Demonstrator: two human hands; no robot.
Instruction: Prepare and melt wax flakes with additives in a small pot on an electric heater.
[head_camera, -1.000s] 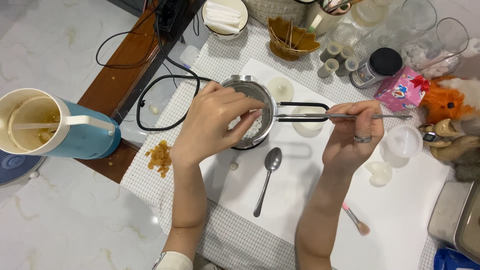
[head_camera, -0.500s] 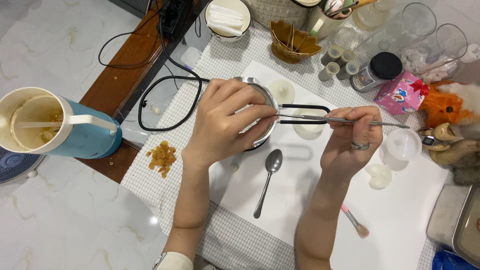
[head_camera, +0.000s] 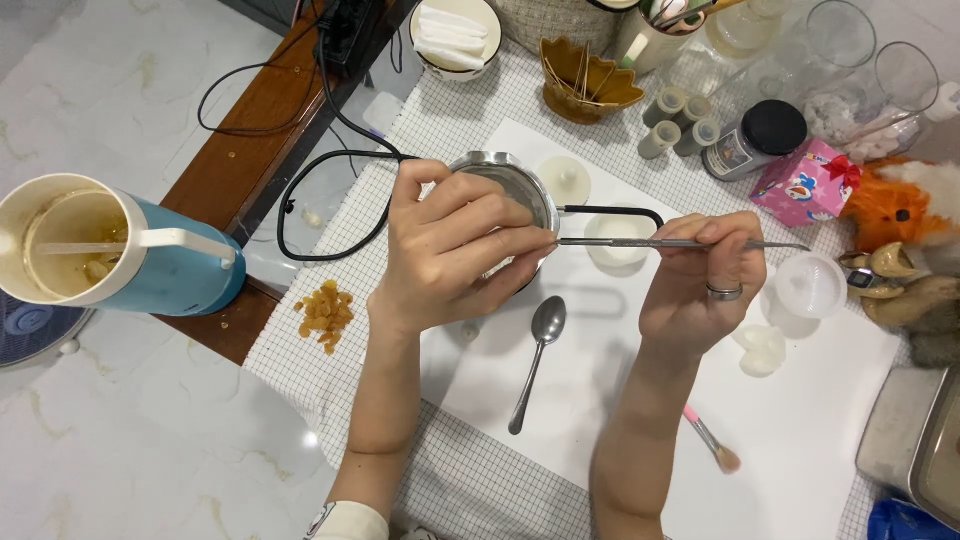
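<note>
Gridded cloth (head_camera: 460, 470), round steel pot (head_camera: 510, 175)

L hand (head_camera: 455, 250) curled, R hand (head_camera: 705, 275) pinching, forearms parallel.

floor (head_camera: 130, 440): pale marble, grey-veined, 7 to 11 o'clock | wooden edge (head_camera: 250, 130): brown, 10 o'clock | checked cloth (head_camera: 460, 470): white grid, centre to 6 o'clock | light: even, soft glare at 7 o'clock
</note>
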